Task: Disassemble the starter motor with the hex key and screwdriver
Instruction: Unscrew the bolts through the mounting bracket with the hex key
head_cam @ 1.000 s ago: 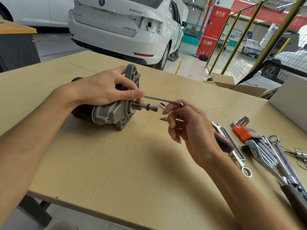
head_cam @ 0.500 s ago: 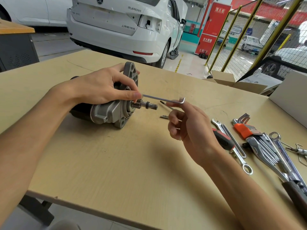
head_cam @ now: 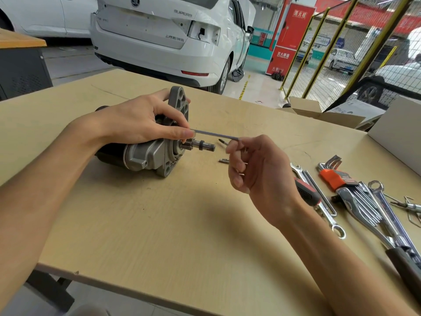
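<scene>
The starter motor (head_cam: 148, 156) lies on its side on the wooden table (head_cam: 159, 224), its shaft pointing right. My left hand (head_cam: 141, 120) grips the motor's top, with thumb and forefinger at the inner end of a thin silver hex key (head_cam: 215, 134). The key runs level from the motor's flange to my right hand (head_cam: 257, 167), which pinches its outer end in curled fingers. A screwdriver with a red and black handle (head_cam: 306, 192) lies on the table to the right of my right hand.
Two loose screws (head_cam: 224, 160) lie just right of the shaft. Wrenches (head_cam: 319, 197), an orange hex key set (head_cam: 335, 176) and chrome spanners (head_cam: 376, 206) spread along the table's right side. Cardboard boxes (head_cam: 319, 112) stand at the far right edge. A white car is parked behind.
My right hand has turned on the hex key's outer end, so the short bent leg seen half a second ago is now hidden in my fingers. The left hand and motor stay put.
</scene>
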A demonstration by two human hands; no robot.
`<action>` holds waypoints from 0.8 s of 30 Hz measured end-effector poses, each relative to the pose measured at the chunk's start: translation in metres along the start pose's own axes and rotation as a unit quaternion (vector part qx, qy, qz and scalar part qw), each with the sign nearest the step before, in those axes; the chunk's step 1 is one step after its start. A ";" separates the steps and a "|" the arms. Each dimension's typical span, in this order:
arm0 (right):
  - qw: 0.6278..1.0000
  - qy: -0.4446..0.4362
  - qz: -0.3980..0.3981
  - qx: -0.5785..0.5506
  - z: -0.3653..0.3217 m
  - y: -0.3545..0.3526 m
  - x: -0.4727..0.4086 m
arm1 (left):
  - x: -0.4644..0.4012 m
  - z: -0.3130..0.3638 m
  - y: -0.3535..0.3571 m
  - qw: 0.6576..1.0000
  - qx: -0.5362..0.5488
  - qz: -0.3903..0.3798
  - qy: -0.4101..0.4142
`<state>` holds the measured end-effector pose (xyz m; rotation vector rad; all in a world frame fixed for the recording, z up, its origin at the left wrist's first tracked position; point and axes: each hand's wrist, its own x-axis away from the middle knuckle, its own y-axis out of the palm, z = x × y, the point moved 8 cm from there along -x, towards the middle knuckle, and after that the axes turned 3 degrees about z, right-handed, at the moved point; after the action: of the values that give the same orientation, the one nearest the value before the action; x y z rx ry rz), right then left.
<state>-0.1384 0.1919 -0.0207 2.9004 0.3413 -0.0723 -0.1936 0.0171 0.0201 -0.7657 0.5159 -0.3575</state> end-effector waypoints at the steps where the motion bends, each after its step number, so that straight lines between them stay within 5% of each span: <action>1: 1.000 -0.006 0.006 0.006 0.000 -0.001 0.000 | 0.000 0.000 0.000 1.000 -0.003 0.002 0.001; 11: 0.991 -0.052 0.042 0.115 -0.006 -0.005 0.004 | -0.001 -0.002 -0.001 1.000 -0.013 0.006 -0.003; 16: 0.992 -0.020 0.089 0.089 -0.002 -0.013 0.002 | -0.002 -0.003 -0.001 1.000 0.004 0.009 0.000; 24: 0.999 0.024 0.032 0.014 0.002 -0.002 0.001 | -0.003 -0.005 -0.001 1.000 0.009 0.007 0.012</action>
<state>-0.1380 0.1940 -0.0229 2.9430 0.2567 0.0025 -0.1986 0.0152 0.0185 -0.7399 0.5393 -0.3584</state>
